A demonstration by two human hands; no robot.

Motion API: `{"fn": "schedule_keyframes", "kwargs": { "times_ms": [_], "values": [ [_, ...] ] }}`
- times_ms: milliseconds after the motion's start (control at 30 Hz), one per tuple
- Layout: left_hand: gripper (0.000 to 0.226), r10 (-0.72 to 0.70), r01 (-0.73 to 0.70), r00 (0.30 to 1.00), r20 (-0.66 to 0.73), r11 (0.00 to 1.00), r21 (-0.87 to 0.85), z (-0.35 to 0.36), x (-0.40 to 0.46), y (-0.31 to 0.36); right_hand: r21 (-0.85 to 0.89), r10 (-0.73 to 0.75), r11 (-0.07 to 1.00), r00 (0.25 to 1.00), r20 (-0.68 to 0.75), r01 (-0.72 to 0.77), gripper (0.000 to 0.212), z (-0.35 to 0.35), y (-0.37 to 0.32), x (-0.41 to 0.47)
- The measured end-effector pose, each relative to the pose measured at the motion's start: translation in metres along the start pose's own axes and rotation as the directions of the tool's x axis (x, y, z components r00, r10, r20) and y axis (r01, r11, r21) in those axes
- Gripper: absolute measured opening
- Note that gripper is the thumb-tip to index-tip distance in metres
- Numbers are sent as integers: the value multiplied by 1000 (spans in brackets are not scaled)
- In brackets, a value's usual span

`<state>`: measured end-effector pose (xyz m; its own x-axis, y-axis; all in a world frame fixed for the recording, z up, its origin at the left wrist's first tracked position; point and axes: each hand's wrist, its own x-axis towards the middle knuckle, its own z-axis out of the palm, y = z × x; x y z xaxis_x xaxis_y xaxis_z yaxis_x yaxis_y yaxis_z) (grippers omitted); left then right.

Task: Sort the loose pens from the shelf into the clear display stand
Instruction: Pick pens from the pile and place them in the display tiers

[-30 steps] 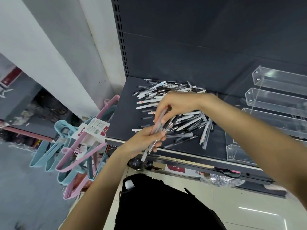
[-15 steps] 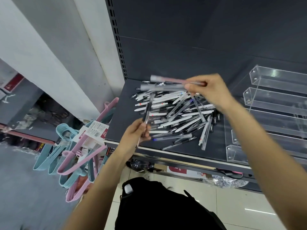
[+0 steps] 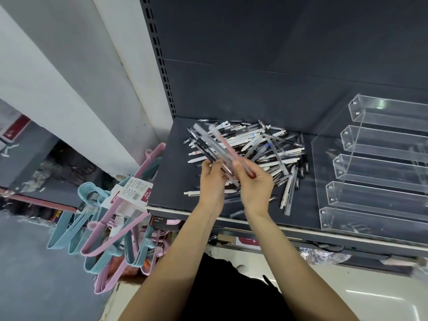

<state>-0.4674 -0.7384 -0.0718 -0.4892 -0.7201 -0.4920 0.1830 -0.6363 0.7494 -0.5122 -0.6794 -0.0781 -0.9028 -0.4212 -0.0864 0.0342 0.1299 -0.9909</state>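
A: Hands first. Left hand point(image 3: 212, 179)?

B: Raised over the front left part of the shelf point(image 3: 176, 181), fingers curled round the lower ends of a few dark gel pens point(image 3: 203, 147) that fan up and to the left.

A: Right hand point(image 3: 253, 181)?

B: Just beside the left one, nearly touching. Its fingers pinch a clear pen with a pinkish-red barrel point(image 3: 228, 149) near the lower tip, along with at least one more clear pen point(image 3: 209, 141). Exact count is blurred, can't tell.

A: Both gripping, then. Where's the rest of the pens?

B: A loose pile of pens point(image 3: 261, 149) on the dark shelf, spread from the back left corner toward the middle, white, clear and black barrels crossing every way. A few strays lie near the front edge, just right of the right wrist.

A: Display stand?

B: The clear display stand point(image 3: 370, 172) sits on the right part of the same shelf, beside the pile, with a small gap. Stepped acrylic troughs, five in view, running off the right edge of the view. No pens visible in them.

A: Anything else?

B: Pink and blue hangers point(image 3: 108, 230) with paper tags hang left of the shelf's front left corner. White pillar point(image 3: 58, 72) further left, pale floor below the shelf.
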Motion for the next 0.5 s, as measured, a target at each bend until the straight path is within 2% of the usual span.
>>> {"fn": "schedule_keyframes", "kwargs": {
  "times_ms": [133,233,300,400,500],
  "values": [
    [6,7,-8,998,57,1000,14,-8,4,2,-61,-69,996,998,-2,69,23,12,3,-6],
    [14,13,-13,992,122,1000,-1,-19,3,6,-122,-134,984,991,-9,132,21,17,4,-5],
    [18,-26,34,989,143,998,-56,-26,4,10,-193,-192,963,981,3,189,19,22,7,-6],
    [16,-77,93,988,132,989,-116,-32,6,14,-314,-282,908,959,25,276,16,32,10,-12],
    [12,-119,132,987,105,984,-121,-33,5,15,-386,-273,886,962,13,256,17,41,10,-15]
  ]
}}
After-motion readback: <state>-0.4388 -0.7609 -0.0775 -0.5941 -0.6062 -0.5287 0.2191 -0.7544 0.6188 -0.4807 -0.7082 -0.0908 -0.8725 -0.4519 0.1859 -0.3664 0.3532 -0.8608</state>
